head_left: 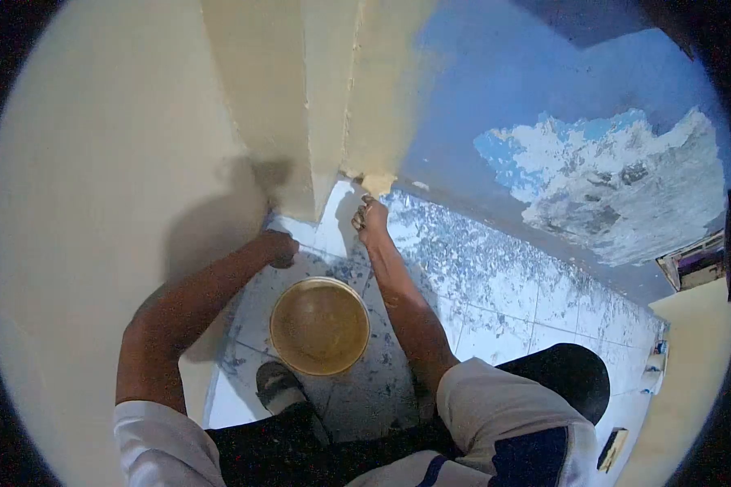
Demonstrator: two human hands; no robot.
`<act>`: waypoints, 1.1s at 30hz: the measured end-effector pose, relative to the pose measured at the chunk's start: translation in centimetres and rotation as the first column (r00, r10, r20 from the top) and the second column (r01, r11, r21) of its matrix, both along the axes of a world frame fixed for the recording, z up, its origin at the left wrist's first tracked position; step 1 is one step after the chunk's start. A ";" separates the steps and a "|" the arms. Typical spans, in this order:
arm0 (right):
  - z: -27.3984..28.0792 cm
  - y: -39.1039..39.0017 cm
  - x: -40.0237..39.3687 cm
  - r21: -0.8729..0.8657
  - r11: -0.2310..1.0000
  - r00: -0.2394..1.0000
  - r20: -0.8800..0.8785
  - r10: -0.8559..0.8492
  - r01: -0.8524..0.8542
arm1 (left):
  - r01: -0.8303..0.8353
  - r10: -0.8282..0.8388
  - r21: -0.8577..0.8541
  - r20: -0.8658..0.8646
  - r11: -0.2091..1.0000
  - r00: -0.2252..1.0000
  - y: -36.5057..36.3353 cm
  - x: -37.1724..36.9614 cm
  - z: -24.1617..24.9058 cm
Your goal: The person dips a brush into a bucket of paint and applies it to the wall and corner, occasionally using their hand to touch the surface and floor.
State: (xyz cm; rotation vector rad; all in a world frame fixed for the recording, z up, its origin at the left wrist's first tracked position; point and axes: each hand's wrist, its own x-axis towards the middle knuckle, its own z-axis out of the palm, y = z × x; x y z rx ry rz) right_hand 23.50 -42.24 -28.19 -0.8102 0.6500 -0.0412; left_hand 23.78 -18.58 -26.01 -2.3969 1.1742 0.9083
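My right hand [371,217] reaches to the foot of the wall corner, its fingers curled and marked with smears. It is close to a yellowish patch [378,185] where wall meets floor. My left hand [280,248] is closed like a fist, low beside the base of the cream pillar [288,183]. A clean white strip [333,221] lies along the pillar's foot between the two hands. I cannot tell what the fingers hold. Just below them on the floor stands a round yellowish-brown tub [320,326] with a pale rim.
Paint flakes and dark specks litter the white tiled floor [495,280]. The blue wall [471,105] has a large peeled patch [625,183]. The cream wall [97,203] rises close on my left. My shoe [280,385] is beside the tub. A small block [613,449] lies at the lower right.
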 end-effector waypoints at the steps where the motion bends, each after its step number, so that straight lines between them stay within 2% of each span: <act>1: 1.6 -0.2 0.2 0.019 0.999 1.000 -0.013 0.027 -0.027 | -0.023 0.023 0.007 -0.008 1.000 1.000 -0.1 -0.1 0.0; 3: 6.0 -0.9 0.7 -0.008 0.999 0.989 0.143 0.036 -0.035 | -0.066 0.066 0.013 -0.005 0.998 0.998 -0.4 -0.2 0.5; 6: 13.7 -0.9 0.9 -0.114 0.993 0.944 0.328 0.034 0.004 | -0.032 0.039 -0.155 0.044 0.987 0.998 -0.4 -0.8 1.0; 8: 17.9 -0.5 0.8 -0.193 0.979 0.875 0.483 0.035 0.068 | 0.026 -0.023 -0.095 0.036 0.995 0.999 -0.9 -0.3 0.2; 11: 25.4 -0.1 1.3 -0.194 0.970 0.840 0.543 -0.020 0.148 | 0.050 -0.048 -0.080 0.023 0.996 0.999 -1.8 -0.7 2.0; 13: 29.3 0.1 1.5 -0.291 0.929 0.767 0.641 0.011 0.230 | 0.034 -0.031 -0.104 0.029 0.994 0.999 -2.0 -0.9 3.0; 15: 33.2 0.1 1.3 -0.347 0.921 0.744 0.659 0.108 0.175 | 0.010 -0.003 -0.138 0.047 0.990 0.999 -2.2 -0.9 3.1; 16: 34.4 0.1 1.0 -0.376 0.915 0.732 0.664 0.155 0.148 | 0.007 -0.001 -0.141 0.044 0.990 0.999 -2.2 -1.0 3.1; 19: 36.2 0.4 0.2 -0.386 0.899 0.706 0.695 0.137 0.206 | 0.003 0.001 -0.131 0.037 0.991 0.999 -2.0 -0.7 3.6; 22: 33.3 0.0 0.4 -0.372 0.914 0.758 0.640 0.127 0.162 | 0.010 -0.008 -0.100 0.018 0.995 1.000 -1.9 -0.8 4.3; 24: 26.6 -0.9 2.6 -0.432 0.848 0.770 0.636 0.045 0.307 | 0.006 -0.004 -0.086 0.016 0.996 1.000 -1.9 -1.0 4.5; 26: 20.5 -0.7 2.6 -0.463 0.830 0.839 0.545 -0.011 0.311 | 0.009 -0.007 -0.096 0.022 0.995 1.000 -1.9 -1.1 4.8; 29: 11.0 0.4 1.4 -0.263 0.938 0.927 0.354 -0.123 0.225 | 0.032 -0.030 -0.095 0.021 0.995 0.999 -1.8 -1.3 3.2; 31: 6.4 0.0 0.6 -0.146 0.983 0.969 0.237 -0.075 0.112 | 0.023 -0.021 -0.092 0.018 0.995 1.000 -1.7 -1.5 2.6; 33: 5.4 -1.0 -0.5 -0.011 0.999 0.995 0.089 0.053 -0.052 | -0.006 0.007 -0.089 0.008 0.996 1.000 -2.0 -1.9 2.9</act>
